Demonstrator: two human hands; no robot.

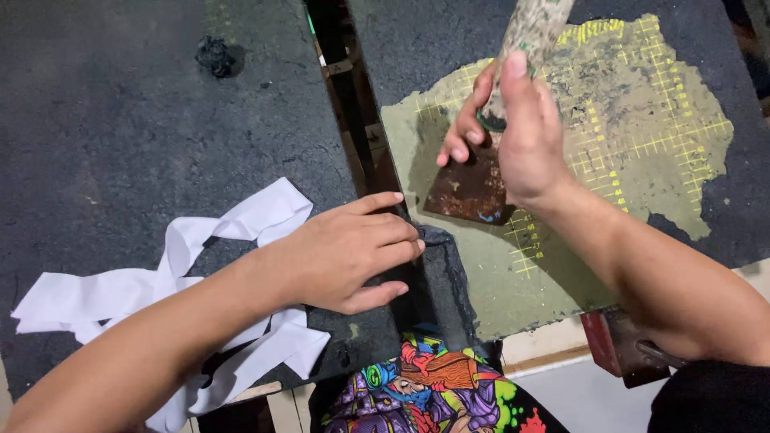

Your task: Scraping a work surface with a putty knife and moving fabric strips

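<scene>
Clothing: nearest me, a bright cartoon-print garment (433,389) at the bottom edge, between the two forearms.
White strips: a tangle of white fabric strips (172,277) lies on the dark left board (120,120), partly under my left forearm.
Left hand: my left hand (349,252) lies flat, palm down, fingers straight and together, gripping nothing; the fingertips reach the right edge of the left board, beside a peeled dark flap (441,277).
Right hand: my right hand (513,132) is wrapped tight around the scraper (473,188), thumb up along its mottled handle.
Scraper: rusty blade down, touching the green gridded patch (642,120) on the right board (417,40), just beyond the left fingertips.
Far left: a small black lump (215,54) sits alone, well apart from both hands.
</scene>
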